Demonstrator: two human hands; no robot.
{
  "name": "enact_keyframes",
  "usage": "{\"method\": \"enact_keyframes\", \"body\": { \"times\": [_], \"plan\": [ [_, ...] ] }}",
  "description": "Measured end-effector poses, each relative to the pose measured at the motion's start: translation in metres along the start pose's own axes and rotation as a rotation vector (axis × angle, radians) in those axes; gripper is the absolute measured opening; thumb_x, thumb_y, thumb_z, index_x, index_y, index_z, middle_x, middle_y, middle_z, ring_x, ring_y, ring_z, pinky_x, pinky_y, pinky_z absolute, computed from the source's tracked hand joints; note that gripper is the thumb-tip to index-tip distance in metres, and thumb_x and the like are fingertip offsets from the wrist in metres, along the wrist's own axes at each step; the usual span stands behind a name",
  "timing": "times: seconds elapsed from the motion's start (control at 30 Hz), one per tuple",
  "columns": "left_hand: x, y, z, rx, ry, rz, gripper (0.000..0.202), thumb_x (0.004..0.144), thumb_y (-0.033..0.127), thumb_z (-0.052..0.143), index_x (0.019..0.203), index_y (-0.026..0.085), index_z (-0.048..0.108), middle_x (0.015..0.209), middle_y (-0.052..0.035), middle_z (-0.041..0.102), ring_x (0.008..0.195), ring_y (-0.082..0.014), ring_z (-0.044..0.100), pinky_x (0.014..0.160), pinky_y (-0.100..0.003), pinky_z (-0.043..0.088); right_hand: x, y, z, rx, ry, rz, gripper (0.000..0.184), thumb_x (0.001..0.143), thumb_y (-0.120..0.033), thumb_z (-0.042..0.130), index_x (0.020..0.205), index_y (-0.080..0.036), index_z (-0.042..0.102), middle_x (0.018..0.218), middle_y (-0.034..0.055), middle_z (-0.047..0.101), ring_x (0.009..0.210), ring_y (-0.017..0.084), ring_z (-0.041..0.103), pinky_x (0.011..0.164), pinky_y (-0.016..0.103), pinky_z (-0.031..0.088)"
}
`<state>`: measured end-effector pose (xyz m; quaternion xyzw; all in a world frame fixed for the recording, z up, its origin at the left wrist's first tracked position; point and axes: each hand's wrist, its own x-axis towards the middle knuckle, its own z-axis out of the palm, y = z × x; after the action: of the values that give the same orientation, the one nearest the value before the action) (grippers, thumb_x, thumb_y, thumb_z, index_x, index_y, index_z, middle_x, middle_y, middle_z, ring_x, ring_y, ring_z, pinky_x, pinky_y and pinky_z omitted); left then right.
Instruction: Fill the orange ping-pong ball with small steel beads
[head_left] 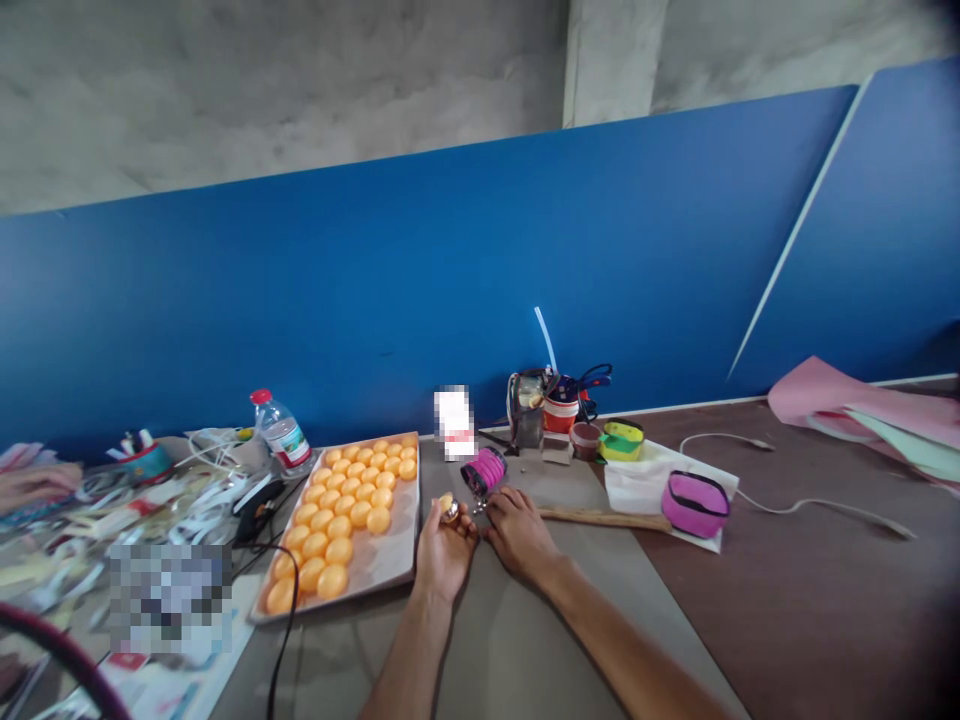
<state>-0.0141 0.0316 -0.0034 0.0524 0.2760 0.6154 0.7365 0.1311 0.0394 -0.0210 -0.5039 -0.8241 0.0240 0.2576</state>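
Note:
My left hand (444, 560) is turned palm up with its fingers curled around a small shiny silver and yellowish round piece (449, 509). Close beside it, my right hand (521, 530) lies palm down, fingers bent and tips together near some tiny silver metal bits (480, 504); whether it grips one I cannot make out. Just beyond the fingers is a magenta roll-shaped piece (484, 468) with black edging. Left of my hands, a shallow white tray (386, 560) holds rows of orange balls (339, 551).
A bottle (285, 440) stands behind the tray. Jars and a red cup (559, 416) line the blue partition (450, 280). A wooden stick (600, 517) and magenta mesh piece (696, 503) lie right. Another person's hand (37, 485) is far left, by cluttered strips. A black cable (292, 610) crosses the tray.

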Motion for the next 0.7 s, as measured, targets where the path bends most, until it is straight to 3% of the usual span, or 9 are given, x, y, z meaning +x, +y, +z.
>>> {"method": "enact_keyframes", "body": {
  "times": [0.17, 0.3, 0.5, 0.7],
  "plan": [
    [0.000, 0.000, 0.002, 0.001, 0.036, -0.001, 0.018, 0.084, 0.030, 0.054, 0.079, 0.015, 0.062, 0.065, -0.0043, 0.061, 0.055, -0.0115, 0.057, 0.058, -0.025, 0.049, 0.000, 0.001, 0.000, 0.189, 0.205, -0.038, 0.018, 0.085, -0.015, 0.046, 0.088, -0.017, 0.063, 0.093, 0.0092, 0.062, 0.096, 0.022, 0.051, 0.089, 0.036, 0.039],
    [-0.002, 0.000, 0.004, 0.042, 0.039, 0.000, 0.017, 0.083, 0.031, 0.056, 0.078, 0.015, 0.061, 0.065, -0.0042, 0.061, 0.055, -0.0119, 0.057, 0.056, -0.024, 0.048, -0.001, 0.006, 0.001, 0.343, 0.417, 0.036, 0.017, 0.083, -0.013, 0.043, 0.080, -0.018, 0.059, 0.084, 0.0077, 0.061, 0.085, 0.020, 0.052, 0.078, 0.033, 0.042],
    [-0.004, -0.002, 0.004, 0.049, -0.056, 0.017, 0.019, 0.079, 0.028, 0.062, 0.096, 0.019, 0.062, 0.072, -0.0034, 0.063, 0.060, -0.0127, 0.059, 0.060, -0.026, 0.049, -0.002, 0.015, 0.002, 0.411, 0.445, 0.243, 0.014, 0.076, -0.011, 0.042, 0.077, -0.019, 0.053, 0.080, 0.0063, 0.058, 0.079, 0.019, 0.053, 0.074, 0.030, 0.043],
    [-0.004, -0.001, 0.003, 0.039, -0.090, -0.018, 0.009, 0.078, 0.019, 0.061, 0.086, 0.015, 0.062, 0.077, -0.0050, 0.064, 0.063, -0.0118, 0.060, 0.063, -0.026, 0.051, 0.000, 0.015, 0.000, 0.471, 0.467, 0.271, 0.014, 0.084, -0.020, 0.038, 0.078, -0.020, 0.051, 0.080, 0.0065, 0.056, 0.079, 0.019, 0.053, 0.074, 0.030, 0.043]
  ]
}}
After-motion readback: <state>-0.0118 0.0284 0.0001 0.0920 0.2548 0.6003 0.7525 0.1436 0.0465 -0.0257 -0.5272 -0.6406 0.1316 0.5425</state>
